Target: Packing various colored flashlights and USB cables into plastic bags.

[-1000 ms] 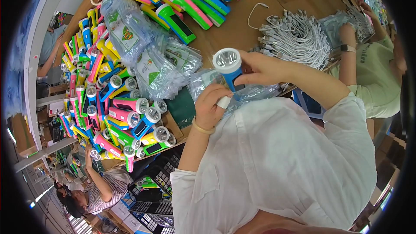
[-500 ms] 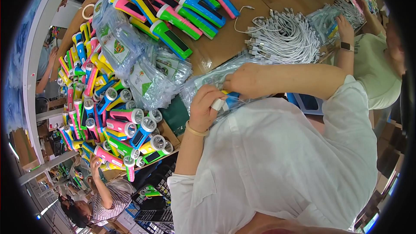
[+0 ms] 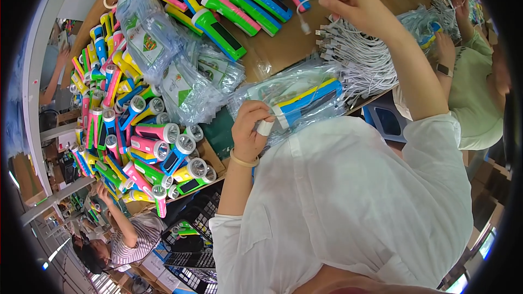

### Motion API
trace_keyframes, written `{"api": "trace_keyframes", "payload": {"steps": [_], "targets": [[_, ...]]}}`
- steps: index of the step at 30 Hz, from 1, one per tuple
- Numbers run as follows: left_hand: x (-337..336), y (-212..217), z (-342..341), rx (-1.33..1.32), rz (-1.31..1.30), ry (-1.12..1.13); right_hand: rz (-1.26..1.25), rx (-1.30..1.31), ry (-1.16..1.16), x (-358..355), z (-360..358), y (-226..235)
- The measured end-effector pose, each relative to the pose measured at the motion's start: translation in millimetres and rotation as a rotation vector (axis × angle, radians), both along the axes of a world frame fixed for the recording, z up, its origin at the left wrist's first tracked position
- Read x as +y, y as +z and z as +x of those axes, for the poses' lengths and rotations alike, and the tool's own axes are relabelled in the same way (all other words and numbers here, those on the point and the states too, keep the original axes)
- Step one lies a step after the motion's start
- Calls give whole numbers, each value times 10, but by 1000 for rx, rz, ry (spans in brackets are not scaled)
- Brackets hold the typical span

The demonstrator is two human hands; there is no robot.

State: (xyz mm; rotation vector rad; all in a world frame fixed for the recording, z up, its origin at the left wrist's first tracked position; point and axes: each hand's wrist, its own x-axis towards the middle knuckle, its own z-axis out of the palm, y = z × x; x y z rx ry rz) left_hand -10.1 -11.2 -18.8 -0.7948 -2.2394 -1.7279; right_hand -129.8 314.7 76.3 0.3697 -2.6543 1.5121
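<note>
In front of me lies a clear plastic bag (image 3: 283,88) with a blue and yellow flashlight (image 3: 308,103) in it. My left hand (image 3: 251,128) is closed on the bag's near left end, beside the flashlight's wide head; the thumb has a white wrap. Raised over the table at the upper right, my right hand (image 3: 348,6) pinches a short white USB cable (image 3: 306,8), whose plug end dangles. Below that hand is a big bundle of white cables (image 3: 362,57).
A stack of printed clear bags (image 3: 188,92) lies left of my left hand. Several bright flashlights (image 3: 229,38) lie at the back; a large heap (image 3: 147,141) fills the left side. Co-workers sit at right (image 3: 474,92) and lower left (image 3: 133,239). A blue plastic bin (image 3: 384,117) stands below the table edge.
My right hand has left the bag and moved up and right, lifting a white cable. The bagged flashlight now lies exposed on the table. My left hand stays at the bag.
</note>
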Motion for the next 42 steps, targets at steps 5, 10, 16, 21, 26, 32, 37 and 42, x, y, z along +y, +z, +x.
{"api": "trace_keyframes", "payload": {"steps": [5,10,16,21,26,32,37,42], "targets": [[10,3,3,82,-67,8,-389,-118,230,-12,321,396],[43,-5,29,81,-55,20,-645,-336,328,-88,554,199],[70,14,24,125,-72,1,-483,-563,362,-123,650,-67],[113,57,25,159,-107,-32,-227,-468,402,-368,678,-52],[107,58,52,116,-118,-21,100,-289,590,-610,611,-263],[69,109,212,-321,77,260,416,-69,568,-685,692,-372],[17,88,242,-215,-98,255,401,-83,622,-826,676,-466],[109,212,265,-189,-69,301,-120,-443,675,-913,647,-352]]}}
